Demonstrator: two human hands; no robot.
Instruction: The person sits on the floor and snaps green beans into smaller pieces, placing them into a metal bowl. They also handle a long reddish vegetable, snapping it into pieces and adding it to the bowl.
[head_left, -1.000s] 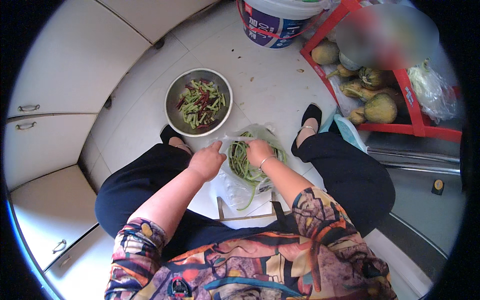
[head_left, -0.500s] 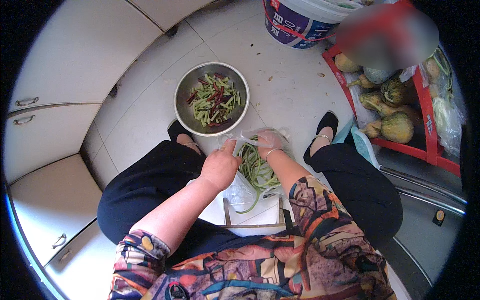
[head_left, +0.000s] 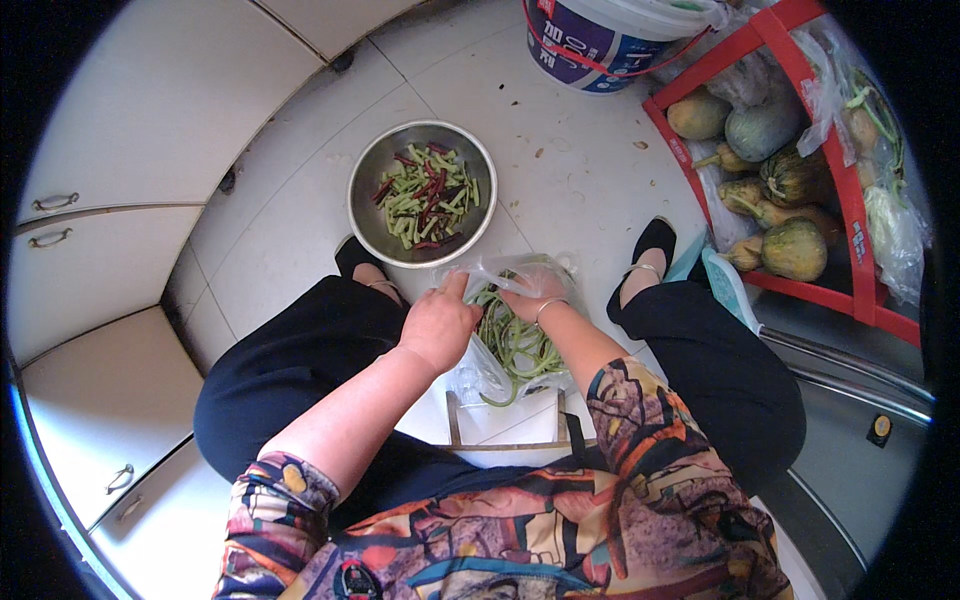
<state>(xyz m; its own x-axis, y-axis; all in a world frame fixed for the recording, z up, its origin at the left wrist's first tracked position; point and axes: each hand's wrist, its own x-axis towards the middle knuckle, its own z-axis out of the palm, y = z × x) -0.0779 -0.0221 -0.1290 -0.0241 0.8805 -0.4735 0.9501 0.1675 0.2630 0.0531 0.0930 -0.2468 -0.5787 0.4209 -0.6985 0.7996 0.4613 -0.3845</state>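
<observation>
A clear plastic bag (head_left: 482,375) of long green beans (head_left: 522,350) lies between my legs, one bean trailing over its near edge. My left hand (head_left: 440,325) is closed on the left side of the bag's mouth. Inside the opening, my right hand (head_left: 535,307) reaches among the beans with its fingers bent round some of them; the bag's film and the beans partly hide the fingertips. Beyond my left hand, a steel bowl (head_left: 357,222) on the floor holds cut green bean pieces (head_left: 408,222) mixed with dark red ones (head_left: 433,192).
White cabinets (head_left: 120,120) line the left side. At the far right, a red-framed rack (head_left: 862,240) holds several pumpkins (head_left: 795,250) and bagged vegetables. A white and purple bucket (head_left: 600,55) stands at the back. Metal rails (head_left: 850,360) run along the right; bits of debris dot the tiled floor (head_left: 560,190).
My right hand has shifted slightly to the left within the bag. The trailing bean and the near edge of the bag have drawn up away from me. My left hand still holds the bag.
</observation>
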